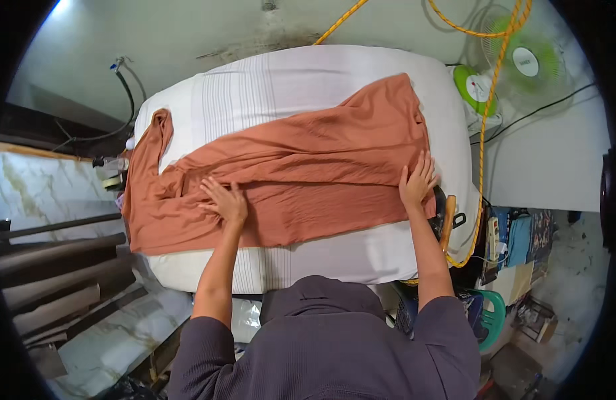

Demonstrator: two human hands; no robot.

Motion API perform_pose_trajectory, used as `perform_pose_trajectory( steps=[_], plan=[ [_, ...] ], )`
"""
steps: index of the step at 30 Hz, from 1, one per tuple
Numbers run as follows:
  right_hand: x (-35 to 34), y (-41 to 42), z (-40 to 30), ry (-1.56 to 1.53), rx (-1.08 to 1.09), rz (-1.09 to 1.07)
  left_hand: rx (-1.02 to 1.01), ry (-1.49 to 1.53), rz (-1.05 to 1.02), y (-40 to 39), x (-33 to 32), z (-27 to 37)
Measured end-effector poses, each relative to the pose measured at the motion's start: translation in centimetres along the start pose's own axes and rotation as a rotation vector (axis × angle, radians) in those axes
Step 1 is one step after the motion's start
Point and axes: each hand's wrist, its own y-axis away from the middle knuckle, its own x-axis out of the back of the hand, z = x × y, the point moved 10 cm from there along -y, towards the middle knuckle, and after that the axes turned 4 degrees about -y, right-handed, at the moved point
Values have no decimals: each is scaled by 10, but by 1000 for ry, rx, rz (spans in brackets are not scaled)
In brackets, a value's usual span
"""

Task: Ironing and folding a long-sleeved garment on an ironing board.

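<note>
A rust-orange garment [333, 165] lies spread across a padded table with a white striped cloth cover [338, 65]. Creases run along its length, and a narrow part, like a sleeve, points up at its left end. My left hand [227, 201] rests on the fabric left of the middle, fingers apart. Near the right edge of the garment, my right hand [418, 182] lies palm down on it, fingers slightly spread. Neither hand grips the cloth. Beside my right forearm stands an iron with a wooden handle [448, 220], partly hidden by the arm.
A yellow corded cable [483, 145] hangs down at the right and loops near the iron. A green and white fan [525, 62] stands at the back right. Dark rolls [62, 250] lie at the left; a green plastic chair [493, 320] is at the lower right.
</note>
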Motion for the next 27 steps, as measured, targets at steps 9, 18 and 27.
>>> perform_pose_trajectory(
  steps=[9, 18, 27],
  plan=[
    [40, -127, -35, 184, 291, -88, -275, -345, -31, -97, 36, 14],
    [234, -163, -20, -313, 311, 493, -361, -5, 396, -101, 142, 8],
    [291, 14, 16, -432, 302, 20, -696, -8, 342, -9, 158, -26]
  ],
)
